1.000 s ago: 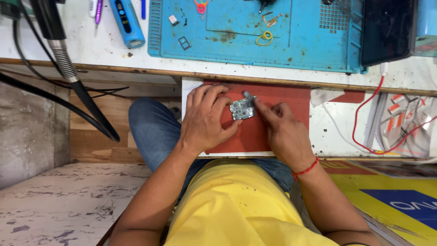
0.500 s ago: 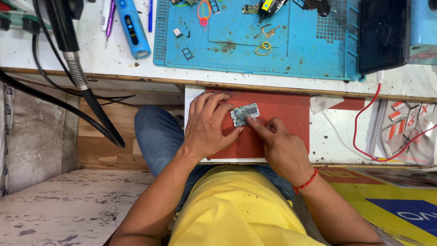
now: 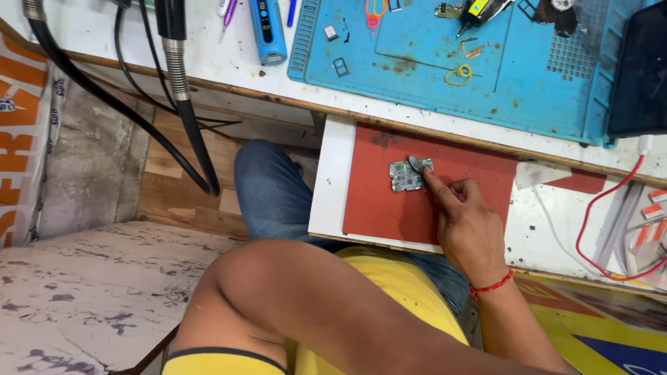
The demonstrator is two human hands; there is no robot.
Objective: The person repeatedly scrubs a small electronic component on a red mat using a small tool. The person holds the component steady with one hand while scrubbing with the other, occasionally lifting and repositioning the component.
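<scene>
A small green-grey circuit board point(image 3: 403, 177) lies flat on a red mat point(image 3: 379, 208) on a white pull-out shelf point(image 3: 328, 187) under the bench edge. My right hand point(image 3: 469, 222) rests on the mat with its index fingertip pressed on the board's upper right corner and the other fingers curled in. A red thread band circles that wrist. My left arm point(image 3: 313, 305) is bent across the foreground with the elbow raised; its hand is out of the picture.
A blue work mat point(image 3: 431, 62) on the bench above holds small parts, yellow rings and a tool. A blue cylindrical device point(image 3: 267, 31), black hoses point(image 3: 184, 90), a dark screen point(image 3: 639, 76) and a red wire point(image 3: 597, 229) surround the shelf.
My left hand has lifted off the red mat and left the view, the elbow swinging up. The right index finger stays on the board. The camera has moved closer and tilted.
</scene>
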